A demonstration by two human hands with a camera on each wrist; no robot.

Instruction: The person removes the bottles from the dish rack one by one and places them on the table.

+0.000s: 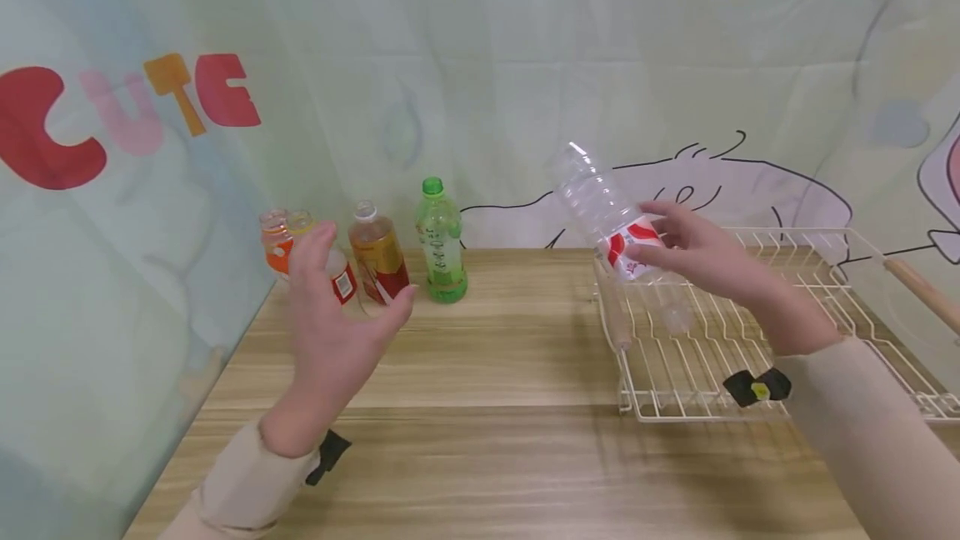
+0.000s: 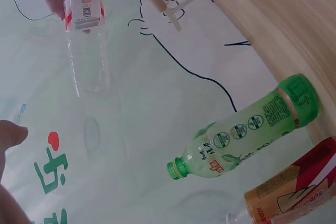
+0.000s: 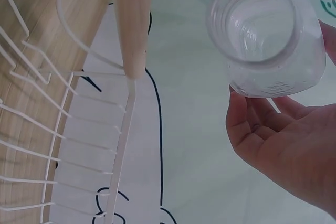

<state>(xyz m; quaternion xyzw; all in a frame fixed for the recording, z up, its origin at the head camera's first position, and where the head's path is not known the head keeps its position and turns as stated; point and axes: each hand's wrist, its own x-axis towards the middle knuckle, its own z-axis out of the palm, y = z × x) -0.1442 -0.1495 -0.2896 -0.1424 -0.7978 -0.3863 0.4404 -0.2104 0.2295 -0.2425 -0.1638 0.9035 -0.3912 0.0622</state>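
My right hand (image 1: 697, 248) grips a clear plastic bottle (image 1: 592, 198) round its red-and-white label. The bottle is tilted, base up to the left and narrower end down over the white wire rack (image 1: 637, 418). In the right wrist view the open mouth of the clear bottle (image 3: 257, 19) faces the camera, with fingers (image 3: 244, 119) beneath it. My left hand (image 1: 330, 323) is raised with thumb and fingers spread apart, holding nothing. Behind it stand an amber bottle with a red label (image 1: 378, 257) and a green bottle (image 1: 442, 248); it partly hides a red-labelled bottle (image 1: 344, 277).
At the far left stands a clear bottle with an orange label (image 1: 277, 244). The rack has wooden handles (image 1: 922, 294) at its sides and sits on the right of the wood-grain table (image 1: 480, 473). A printed curtain (image 1: 480, 90) hangs behind the table and along its left.
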